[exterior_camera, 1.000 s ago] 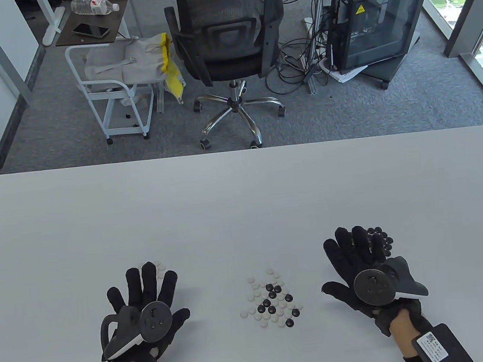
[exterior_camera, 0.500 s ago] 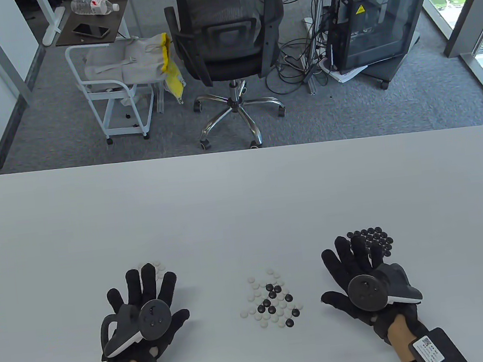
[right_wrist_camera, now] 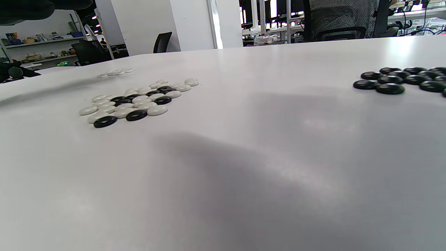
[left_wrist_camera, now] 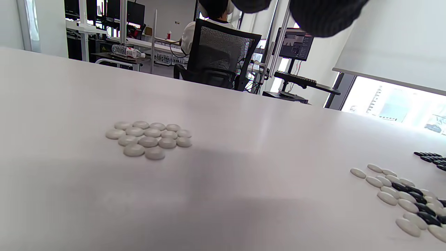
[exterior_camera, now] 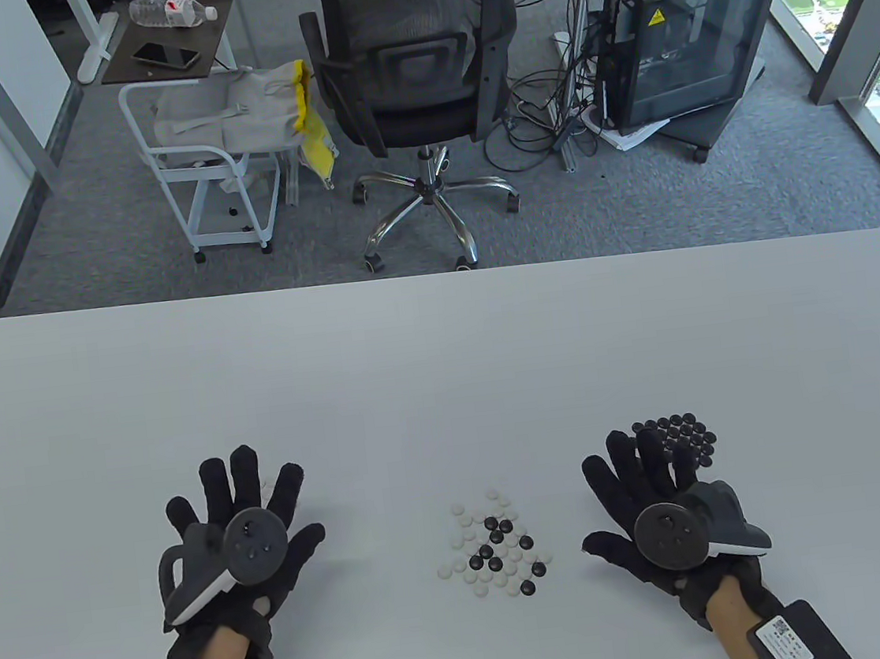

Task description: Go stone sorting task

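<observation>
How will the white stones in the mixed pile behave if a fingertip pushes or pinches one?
The white stones look smooth and glossy, so one would probably slide on the table rather than roll. They lie flat and low with thin edges, so a pinch may slip. In the mixed pile they touch black stones, so a push likely drags neighbours along.

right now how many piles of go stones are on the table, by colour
all-white pile: 1
all-black pile: 1
mixed black-and-white pile: 1
total: 3 piles
</observation>
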